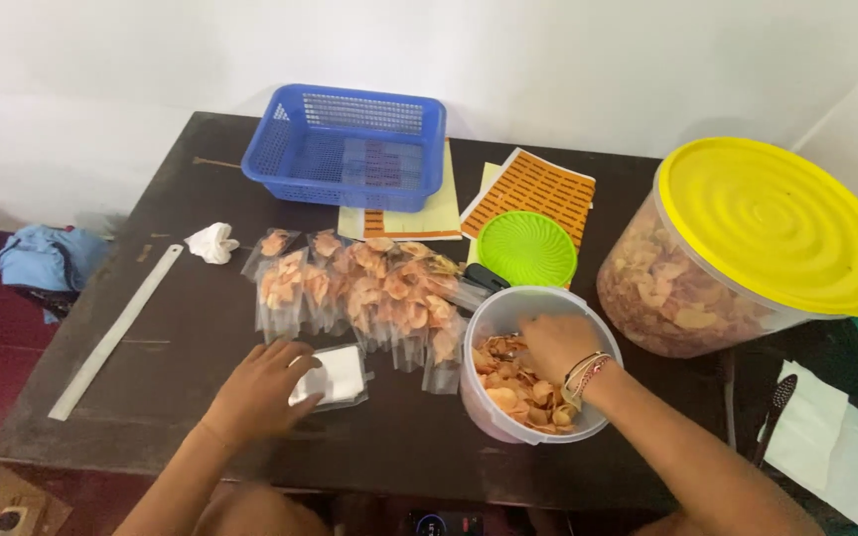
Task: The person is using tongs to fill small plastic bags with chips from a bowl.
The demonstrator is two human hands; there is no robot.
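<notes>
my left hand (258, 389) rests flat on one stack of empty clear bags (335, 377) near the table's (81, 397) front edge. my right hand (554, 342), half curled, reaches among chips in one clear tub (508, 422); grasp unclear.

Both forearms reach forward from the bottom edge, bare to the elbow. The left hand (262, 387) lies palm down, fingers spread and lightly curled — knuckles up. The right hand (555, 342) dips downward, fingers bunched together (tips hidden), its wrist bent and ringed with thin bracelets.
</notes>
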